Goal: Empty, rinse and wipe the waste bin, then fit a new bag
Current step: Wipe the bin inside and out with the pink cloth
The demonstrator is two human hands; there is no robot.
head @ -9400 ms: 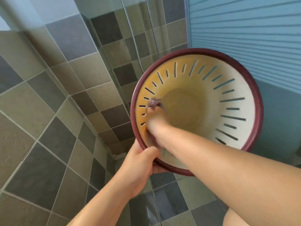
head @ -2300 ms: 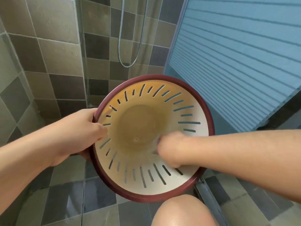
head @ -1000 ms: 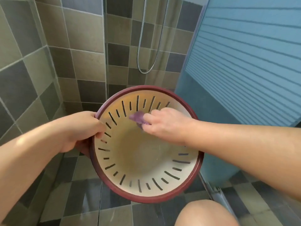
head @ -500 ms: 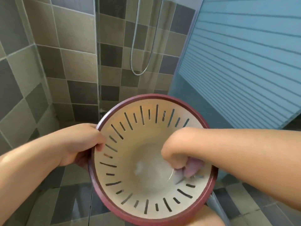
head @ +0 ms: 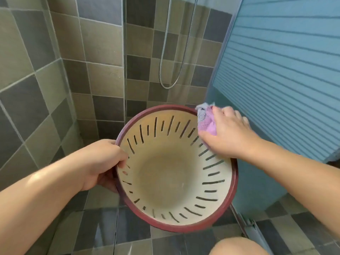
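A bare knee [head: 237, 245] shows at the bottom edge, over the wet grey floor tiles [head: 165, 243]. Just above it the bin [head: 176, 216] is held up off the floor, tipped so its open mouth faces the camera: a cream inside with dark slits around the wall, a dark red rim, nothing lying in it. The left hand [head: 103, 162] grips the bin's left rim, thumb curled over the edge onto the inside and fingers wrapped around the outside. The right hand [head: 226, 135] is closed around a bunched purple cloth [head: 206, 122] and presses it against the bin's upper right rim; the cloth sticks out past the fingers at the rim's top edge. Behind the bin, tiled walls [head: 103, 80] in grey and olive squares meet in a corner, and a metal shower hose [head: 173, 70] hangs in a loop on the far wall. On the right stands a blue ribbed panel [head: 285, 70].
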